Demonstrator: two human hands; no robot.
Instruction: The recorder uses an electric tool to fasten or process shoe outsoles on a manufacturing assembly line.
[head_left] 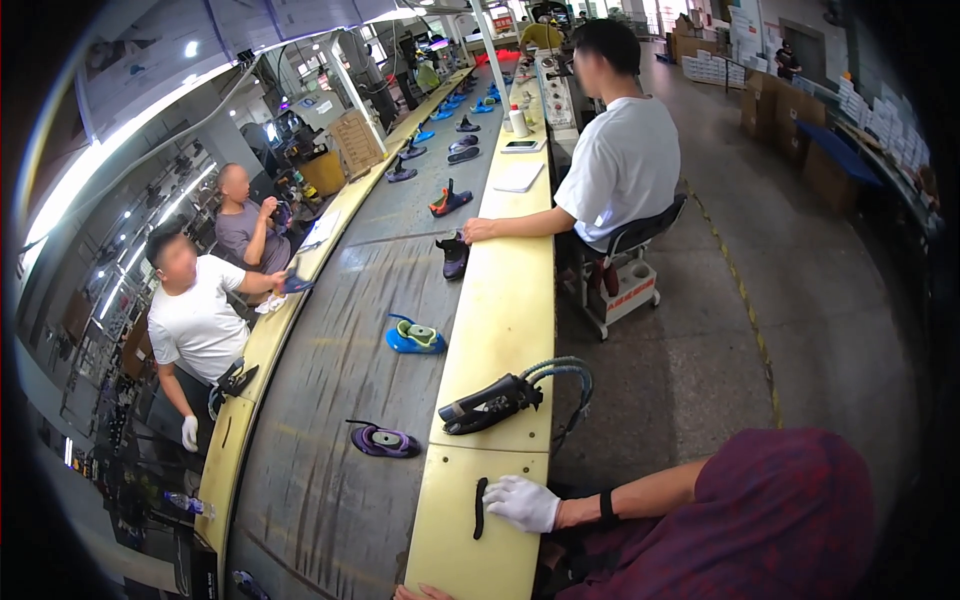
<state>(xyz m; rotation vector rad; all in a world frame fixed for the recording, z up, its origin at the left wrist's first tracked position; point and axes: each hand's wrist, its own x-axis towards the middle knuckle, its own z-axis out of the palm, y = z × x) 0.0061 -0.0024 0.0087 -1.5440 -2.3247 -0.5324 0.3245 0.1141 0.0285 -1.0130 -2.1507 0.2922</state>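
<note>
Figure: Hands at the yellow counter [500, 300] beside a shoe conveyor belt [330, 400].

A white-gloved hand [522, 502], reaching in from the right, is laid flat beside a thin dark strip [480, 508], its grip loosely spread and pinching nothing. Only bare fingertips [422, 592] of a second hand are seen at the lower edge; their grip cannot be told. A black hose-fed hand tool [490, 404] lies further along. A purple shoe [383, 440] rides the belt.

Beside the yellow ledge [480, 560], only the fingertips of 1 bare hand [425, 593] are seen, the rest being cut off by the lower edge. Far shoes up the conveyor belt [330, 400] are too small to be told apart.
</note>
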